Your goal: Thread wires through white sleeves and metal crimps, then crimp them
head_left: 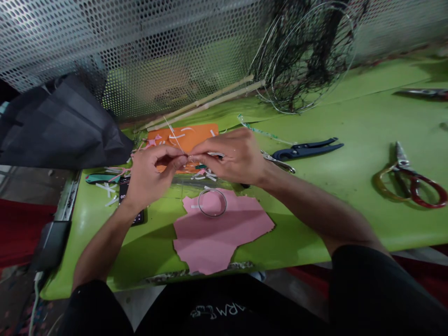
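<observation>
My left hand and my right hand meet fingertip to fingertip over an orange sheet. Both are closed in a pinch on a thin pale wire, which slants up and to the left from the fingers. Its lower end is hard to make out behind the fingertips. Scattered on the orange sheet are small white paper strips. Nearer to me lies a torn pink sheet with a clear tape roll flat on it. A phone is partly covered by my left hand and wrist.
Dark-handled pruning shears lie right of my right hand, and red-handled scissors farther right. Behind are bamboo sticks, a black net and a perforated metal panel. A black bag stands at left, near a teal-handled cutter.
</observation>
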`<state>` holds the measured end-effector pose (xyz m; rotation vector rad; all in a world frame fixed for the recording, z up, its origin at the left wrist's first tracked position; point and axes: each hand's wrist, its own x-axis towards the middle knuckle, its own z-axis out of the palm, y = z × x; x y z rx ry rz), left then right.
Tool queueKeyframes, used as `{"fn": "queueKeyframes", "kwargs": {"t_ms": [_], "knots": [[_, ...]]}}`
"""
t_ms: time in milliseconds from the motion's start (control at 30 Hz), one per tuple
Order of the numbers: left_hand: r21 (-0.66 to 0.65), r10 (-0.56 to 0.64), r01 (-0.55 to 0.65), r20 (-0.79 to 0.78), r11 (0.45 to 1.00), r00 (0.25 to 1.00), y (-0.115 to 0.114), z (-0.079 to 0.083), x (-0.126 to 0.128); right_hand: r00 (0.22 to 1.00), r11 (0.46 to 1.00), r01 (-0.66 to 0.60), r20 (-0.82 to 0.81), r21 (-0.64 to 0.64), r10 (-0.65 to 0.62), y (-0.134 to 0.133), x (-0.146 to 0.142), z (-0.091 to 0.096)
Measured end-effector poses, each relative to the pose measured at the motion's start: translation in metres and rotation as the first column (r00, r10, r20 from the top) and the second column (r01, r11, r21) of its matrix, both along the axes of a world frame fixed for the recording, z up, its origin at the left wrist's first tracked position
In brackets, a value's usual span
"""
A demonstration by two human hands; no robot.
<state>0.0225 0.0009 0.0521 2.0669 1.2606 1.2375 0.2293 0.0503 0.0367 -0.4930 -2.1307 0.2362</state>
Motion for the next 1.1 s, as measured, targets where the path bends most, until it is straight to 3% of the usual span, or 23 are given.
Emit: {"fn": "queueKeyframes", "kwargs": {"t_ms": [67,167,233,300,367,467,600,733,833,1033,1100], "knots": [[0.196,0.074,-0.043,-0.153,0.980,0.985,-0.001,-0.004,0.000,1.000,0.995,-0.003,-0.018,-0.099,0.001,-0.001,0.000,0.004],[0.520,0.203,-0.003,-0.328,0.854,0.923,0.000,-0.011,-0.002,0.996,0.958,-0.064,-0.074,-0.279,0.045,-0.003,0.000,0.008],[0.641,0.259,0.055,-0.386,0.766,0.886,0.002,-0.014,-0.004,0.986,0.904,-0.146,-0.133,-0.402,0.100,-0.002,-0.002,0.009],[0.673,0.279,0.059,-0.383,0.737,0.881,0.002,-0.015,-0.004,0.970,0.847,-0.219,-0.204,-0.485,0.134,-0.001,-0.003,0.009],[0.629,0.264,-0.006,-0.318,0.778,0.911,0.002,-0.013,-0.003,0.958,0.812,-0.253,-0.253,-0.526,0.134,-0.001,-0.005,0.008],[0.441,0.199,-0.103,-0.179,0.892,0.963,0.001,-0.009,0.000,0.954,0.810,-0.250,-0.277,-0.530,0.113,-0.001,-0.006,0.010],[0.176,0.089,-0.079,-0.048,0.981,0.995,0.000,-0.003,0.001,0.966,0.837,-0.219,-0.233,-0.502,0.113,-0.002,-0.003,0.014],[0.028,0.030,-0.030,0.007,0.999,1.000,0.000,0.003,0.001,0.978,0.854,-0.188,-0.169,-0.486,0.119,0.000,0.000,0.015],[0.007,0.029,-0.029,0.009,1.000,1.000,-0.001,0.003,0.001,0.979,0.860,-0.189,-0.159,-0.475,0.127,0.000,-0.001,0.013],[-0.026,0.146,-0.144,0.207,0.989,0.967,-0.002,-0.007,0.007,0.957,0.918,-0.164,-0.285,-0.361,0.059,-0.008,-0.011,0.006],[-0.047,0.157,-0.150,0.253,0.988,0.955,-0.002,-0.008,0.009,0.947,0.910,-0.171,-0.319,-0.379,0.045,-0.009,-0.012,0.006]]}}
